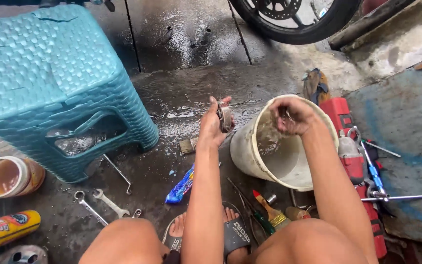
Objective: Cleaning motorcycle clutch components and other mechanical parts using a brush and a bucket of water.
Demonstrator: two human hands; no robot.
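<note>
Metal part [225,117], small, curved and greasy-looking, is pinched upright in the left hand [212,128], fingers closed round its lower edge; it sits just left of the white bucket [250,156], above the wet concrete floor [196,83]. Right hand [292,115] hangs over the bucket mouth, fingers curled together as if nipping something small; what it holds is too blurred to tell, so that grip is uncertain. Bucket interior looks wet and murky, tilted toward the person.

Progress, as a judgement: the part looks dark and dirty on its visible face, so cleaning seems under way, not finished. A brush [188,145] lies on the floor just beside the bucket, untouched by either hand.

Around: teal plastic stool [50,73] to the left, two spanners [104,204] on the floor near the left knee, a blue wrapper [180,188] between the legs, a paintbrush with a red tip [269,209] and screwdrivers below the bucket. Red power tool [350,146] lies right of the bucket. Yellow spray can [6,229] and an open tin [6,176] at far left. Motorbike wheel [294,19] at top.
</note>
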